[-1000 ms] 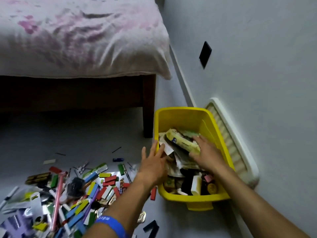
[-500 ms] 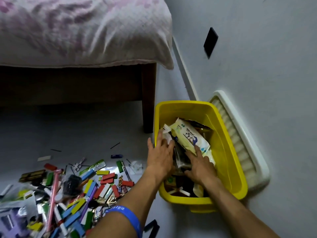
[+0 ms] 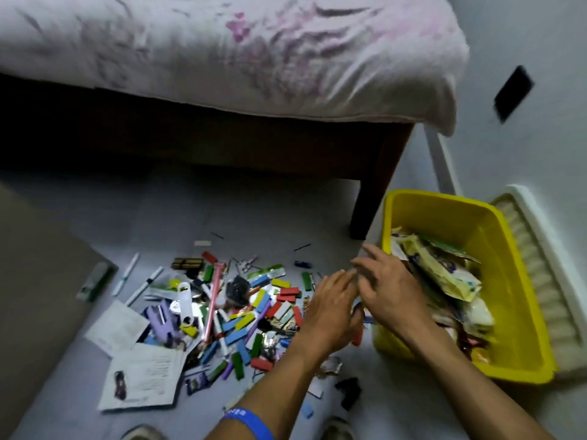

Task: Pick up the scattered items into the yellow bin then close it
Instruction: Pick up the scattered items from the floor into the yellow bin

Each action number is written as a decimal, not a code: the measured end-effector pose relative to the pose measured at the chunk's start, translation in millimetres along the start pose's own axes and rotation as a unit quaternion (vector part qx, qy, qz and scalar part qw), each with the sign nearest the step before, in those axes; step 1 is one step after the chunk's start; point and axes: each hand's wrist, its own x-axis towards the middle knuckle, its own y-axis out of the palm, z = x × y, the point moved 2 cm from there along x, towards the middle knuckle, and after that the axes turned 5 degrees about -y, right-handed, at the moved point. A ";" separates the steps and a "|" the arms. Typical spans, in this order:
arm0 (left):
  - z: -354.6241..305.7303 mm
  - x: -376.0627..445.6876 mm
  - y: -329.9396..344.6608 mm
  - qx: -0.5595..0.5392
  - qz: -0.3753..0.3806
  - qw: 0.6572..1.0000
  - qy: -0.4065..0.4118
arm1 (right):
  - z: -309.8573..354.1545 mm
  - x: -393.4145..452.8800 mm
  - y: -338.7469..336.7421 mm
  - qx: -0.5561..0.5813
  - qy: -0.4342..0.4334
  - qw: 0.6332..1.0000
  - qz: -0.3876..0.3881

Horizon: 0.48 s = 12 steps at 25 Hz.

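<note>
The yellow bin (image 3: 451, 217) stands on the floor (image 3: 254, 214) beside the bed leg (image 3: 378, 192), already part-filled with soft wrappers and packets (image 3: 444, 274). Left of the bin lies the heap of scattered items (image 3: 241, 309): small coloured blocks, pens, a pink stick, a purple stapler-like tool, and printed paper sheets (image 3: 143, 376) at the heap's near-left edge.

Both hands sit between the bin and the heap. The left hand (image 3: 330, 312) has its fingers stretched out flat and holds nothing that I can see; the right hand (image 3: 387, 290), just off the bin's left wall, is also spread with straight fingers, though motion blur hides any small thing under the palm.

Handling, as a judgement: the blocks look light, hard and smooth, so they would likely slip from a single pinch; raking a cluster together with both palms and scooping from beneath seems safer. The pens roll, so take them along the barrel. The sheets are limp and should be lifted by an edge, or slid under the pile as a tray. The stapler-like tool looks the heaviest and wants a full grip around its body.

A pale ribbed lid (image 3: 546, 281) leans against the wall behind the bin.
</note>
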 end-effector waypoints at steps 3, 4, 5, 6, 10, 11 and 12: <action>61.3 -25.0 -34.2 0.005 -0.034 0.990 -0.135 | 56.0 13.7 41.9 0.044 -0.029 0.997 0.055; 80.3 -34.5 -43.5 0.009 -0.027 0.985 -0.168 | 65.8 14.3 56.7 0.055 -0.030 0.995 0.072; 100.8 -45.7 -51.8 0.016 -0.019 0.981 -0.190 | 74.8 15.1 73.9 0.064 -0.035 0.993 0.093; 123.7 -59.5 -59.6 0.018 -0.015 0.977 -0.213 | 85.0 17.1 94.2 0.071 -0.044 0.989 0.122; 213.8 -115.6 -85.7 -0.004 -0.042 0.936 -0.350 | 129.0 34.8 177.3 0.094 -0.058 0.962 0.251; 233.5 -127.0 -88.1 -0.008 -0.047 0.925 -0.376 | 139.3 41.2 198.0 0.095 -0.059 0.958 0.265; 249.3 -135.1 -89.5 -0.009 -0.050 0.918 -0.393 | 147.8 48.9 217.8 0.088 -0.059 0.959 0.265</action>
